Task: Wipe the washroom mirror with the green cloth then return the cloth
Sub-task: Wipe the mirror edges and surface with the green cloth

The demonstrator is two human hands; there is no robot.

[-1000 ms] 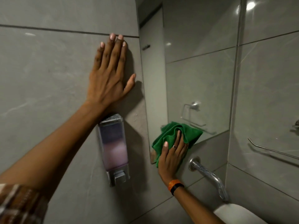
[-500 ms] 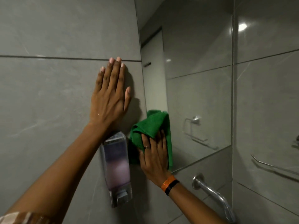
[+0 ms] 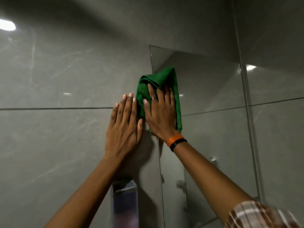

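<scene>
Grey tiled wall (image 3: 57, 76) all around, mirror (image 3: 205, 99) set flush into it on the right, tall and narrow, long axis vertical. Right hand (image 3: 160, 115) is flat, fingers spread, pressing the green cloth (image 3: 166, 76) against the glass just inside the mirror's left edge, near its top corner. Cloth is bunched, long axis roughly vertical, part of it lapping over the left edge onto the tile. Left hand (image 3: 123, 125) lies open and flat on the tile just beside the right one, holding nothing, likely bracing. Cloth sits up and to the right of the left hand, so the right hand owns the stroke. Open room: most of the glass runs right and down from the cloth; little is left above before the top edge, none to the left. Soap dispenser (image 3: 125, 204) hangs on the tile below the left forearm, clear of the glass. Wiping looks mid-way; returning the cloth not yet begun.
</scene>
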